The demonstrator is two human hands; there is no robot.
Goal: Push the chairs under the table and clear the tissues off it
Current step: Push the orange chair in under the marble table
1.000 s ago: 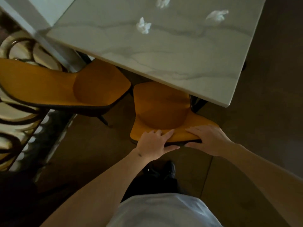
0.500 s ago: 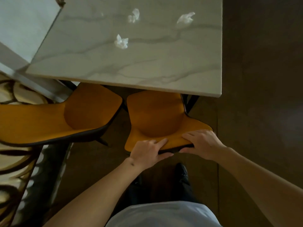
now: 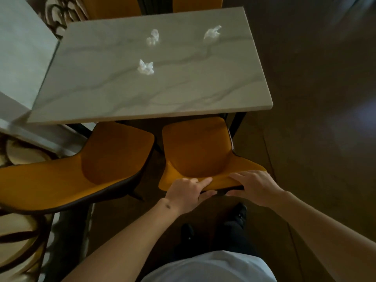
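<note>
Nearest the camera, both hands grip the top edge of the right chair's (image 3: 195, 151) backrest. The left hand (image 3: 186, 193) curls its fingers over the rim with the thumb beneath; the right hand (image 3: 253, 186) lies farther along the same rim, fingers bent over the front and thumb under the dark back edge. Neither hand holds anything else.

The right chair's seat has its front tucked just beneath the near edge of the table (image 3: 203, 102); most of the seat remains exposed. The left chair (image 3: 85, 171) stands just beside it, angled, with only its front corner near the table edge and its backrest swung out toward the left.

Step in hand, as judged: sliding the right chair in. A level, even push from both hands, straight toward the table, should keep it from twisting into the left chair or catching the dark table leg (image 3: 237, 123) at its right side.

Farther off, three crumpled tissues lie on the marble top, apart from one another: the near tissue (image 3: 145, 67) around the middle, the middle tissue (image 3: 153, 37) beyond it, the far-right tissue (image 3: 212, 32) toward the right edge. All remain to be cleared. Two further orange chair backs (image 3: 109, 7) show past the far edge.
</note>
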